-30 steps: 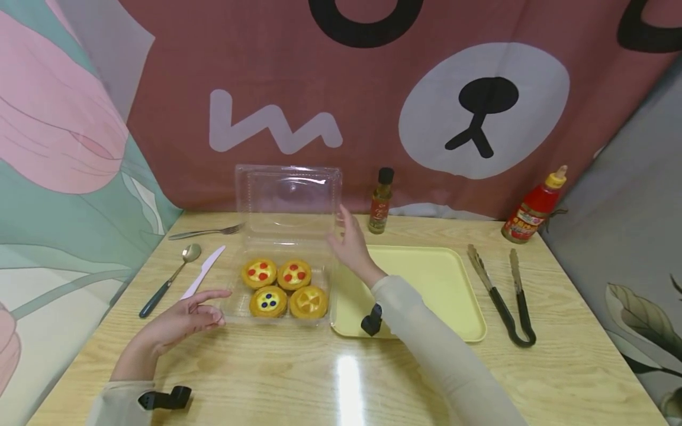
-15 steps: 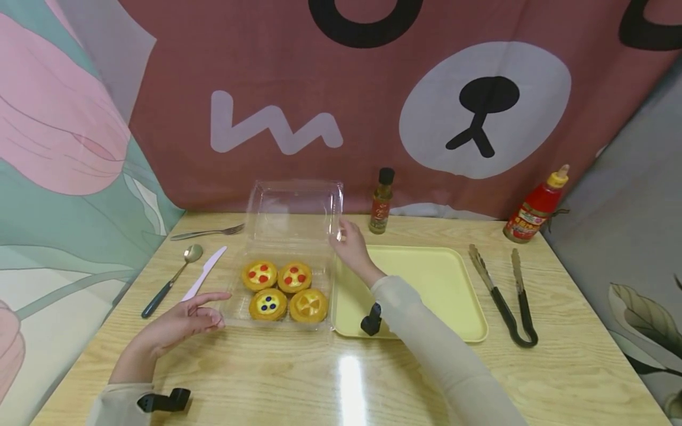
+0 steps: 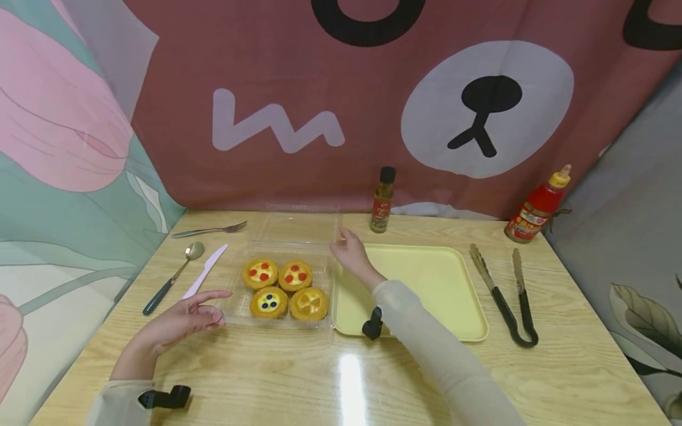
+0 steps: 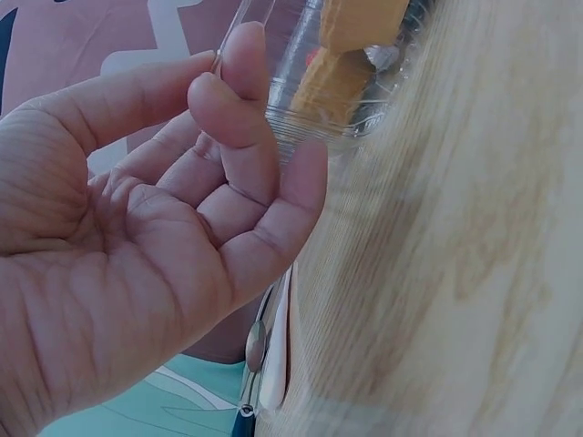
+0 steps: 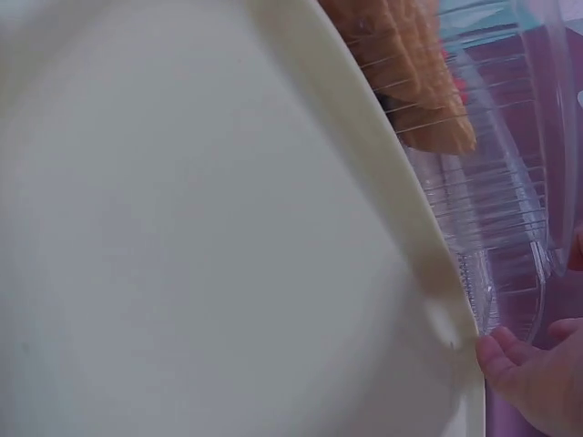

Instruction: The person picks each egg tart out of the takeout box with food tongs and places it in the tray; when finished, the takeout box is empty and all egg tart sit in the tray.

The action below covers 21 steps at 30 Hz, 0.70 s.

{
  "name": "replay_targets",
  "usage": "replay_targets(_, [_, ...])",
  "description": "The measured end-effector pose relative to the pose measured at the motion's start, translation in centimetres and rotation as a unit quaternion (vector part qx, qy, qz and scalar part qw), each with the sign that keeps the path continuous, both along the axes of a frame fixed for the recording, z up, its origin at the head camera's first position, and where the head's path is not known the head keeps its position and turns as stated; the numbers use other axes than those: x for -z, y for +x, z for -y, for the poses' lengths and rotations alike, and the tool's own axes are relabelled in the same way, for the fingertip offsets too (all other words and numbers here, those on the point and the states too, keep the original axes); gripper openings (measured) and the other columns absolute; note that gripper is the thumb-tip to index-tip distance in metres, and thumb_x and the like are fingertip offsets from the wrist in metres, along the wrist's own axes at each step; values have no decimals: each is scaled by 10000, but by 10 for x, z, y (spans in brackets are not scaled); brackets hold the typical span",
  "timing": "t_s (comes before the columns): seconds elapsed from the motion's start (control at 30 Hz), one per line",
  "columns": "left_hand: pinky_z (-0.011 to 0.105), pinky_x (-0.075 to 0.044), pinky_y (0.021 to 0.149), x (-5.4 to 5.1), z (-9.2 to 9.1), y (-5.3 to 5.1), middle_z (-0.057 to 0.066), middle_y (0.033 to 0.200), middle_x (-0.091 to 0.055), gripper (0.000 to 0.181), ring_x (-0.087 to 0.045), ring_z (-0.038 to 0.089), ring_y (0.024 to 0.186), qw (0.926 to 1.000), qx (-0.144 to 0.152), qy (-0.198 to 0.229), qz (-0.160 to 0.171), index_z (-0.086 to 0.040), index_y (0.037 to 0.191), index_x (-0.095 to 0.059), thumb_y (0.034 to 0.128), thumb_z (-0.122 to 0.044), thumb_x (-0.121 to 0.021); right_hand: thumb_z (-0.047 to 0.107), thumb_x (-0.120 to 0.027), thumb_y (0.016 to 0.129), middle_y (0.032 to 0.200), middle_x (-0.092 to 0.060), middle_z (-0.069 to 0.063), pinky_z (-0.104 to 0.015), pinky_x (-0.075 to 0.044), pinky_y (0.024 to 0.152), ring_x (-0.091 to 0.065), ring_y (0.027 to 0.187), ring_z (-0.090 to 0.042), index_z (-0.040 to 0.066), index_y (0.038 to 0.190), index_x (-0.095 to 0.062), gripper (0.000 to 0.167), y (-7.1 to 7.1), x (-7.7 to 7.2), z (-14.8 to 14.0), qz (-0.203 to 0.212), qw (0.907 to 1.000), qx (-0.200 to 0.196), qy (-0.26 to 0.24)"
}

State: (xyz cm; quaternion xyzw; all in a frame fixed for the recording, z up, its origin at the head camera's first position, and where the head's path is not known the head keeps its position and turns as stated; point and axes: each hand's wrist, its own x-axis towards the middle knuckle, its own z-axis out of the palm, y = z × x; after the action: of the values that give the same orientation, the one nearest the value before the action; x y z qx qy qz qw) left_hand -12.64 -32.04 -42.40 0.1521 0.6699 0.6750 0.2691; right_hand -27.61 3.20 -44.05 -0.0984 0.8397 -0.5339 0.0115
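A clear plastic clamshell container point(image 3: 279, 323) holds several egg tarts, among them a red-dotted tart point(image 3: 259, 273), a blue-dotted tart point(image 3: 269, 302) and a tart with yellow wedges point(image 3: 309, 303). Its clear lid point(image 3: 301, 226) is folded back, low over the table behind the base. At the lid's right edge, my right hand point(image 3: 351, 251) grips the plastic between thumb and fingers; only part of this hand point(image 5: 545, 371) shows in the right wrist view. My left hand point(image 3: 183, 322) pinches the base's left rim, the rim meeting its fingertips point(image 4: 244, 55) in the left wrist view.
Beside the container lies a yellow tray point(image 3: 426, 290), with metal tongs point(image 3: 508, 302) to its right. A fork point(image 3: 209, 229), spoon point(image 3: 173, 278) and light-coloured knife point(image 3: 205, 271) lie left. A small sauce bottle point(image 3: 381, 204) and red squeeze bottle point(image 3: 538, 207) stand behind.
The lid has swung backward and down from nearly upright to almost flat. My right hand has lowered with its edge. The left hand has stayed in place.
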Motion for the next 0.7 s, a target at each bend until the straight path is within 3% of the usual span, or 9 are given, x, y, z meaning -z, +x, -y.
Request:
replay_targets(0.2, [268, -498, 806, -2, 1, 1, 3, 987, -645, 389, -605, 109, 915, 9994, -128, -323, 57, -206, 1372, -468, 999, -96, -459, 168, -563, 927, 1390, -406, -246, -437, -464, 919, -501, 1183, -348, -30, 1437, -324, 597, 4, 2, -4, 79, 9999, -101, -31])
replay_targets(0.37, [295, -489, 805, -3, 1, 0, 25, 1024, -584, 422, -569, 124, 914, 9938, -404, -1034, 15, -162, 1424, -424, 1005, -174, -466, 170, -578, 935, 1423, -366, -223, -450, -452, 932, -476, 1207, -355, -7, 1442, -323, 594, 9, -4, -16, 100, 9999, -115, -78])
replay_targets(0.5, [347, -484, 842, -4, 0, -5, 90, 1060, -516, 507, -537, 151, 946, 9862, -606, -1529, -197, -66, 1459, -329, 999, -216, -480, 137, -578, 931, 1423, -367, -224, -457, -447, 939, -466, 1217, -381, -25, 1431, -328, 583, 16, -13, -29, -81, 9997, -167, -158])
replay_targets(0.7, [343, -483, 792, -10, -2, -16, 83, 1007, -486, 531, -503, 147, 876, 9837, -825, -1573, -288, -43, 1464, -299, 998, -217, -485, 96, -577, 929, 1401, -364, -268, -482, -426, 955, -438, 1222, -434, -50, 1428, -307, 586, 33, -37, -46, -554, 9971, -496, -182])
